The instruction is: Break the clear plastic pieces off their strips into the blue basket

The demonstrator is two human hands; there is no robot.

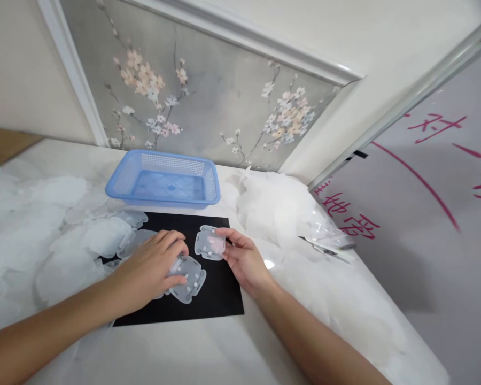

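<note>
- From my remote view, the right grip (pixel 246 263) is pinched closed on the right edge of a translucent plate (pixel 202 240) above the black mat (pixel 220 302).
- That plate lies just left of this grip, the nearer hand; being squarish, it shows no clear long axis.
- My left grip (pixel 148 272), half-curled, covers part of a second plate (pixel 193 277); I cannot tell if it holds it.

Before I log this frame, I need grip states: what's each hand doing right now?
Left hand: half-curled over a frosted piece; whether it grips cannot be told.
Right hand: closed, holding another frosted piece by its edge.
</note>
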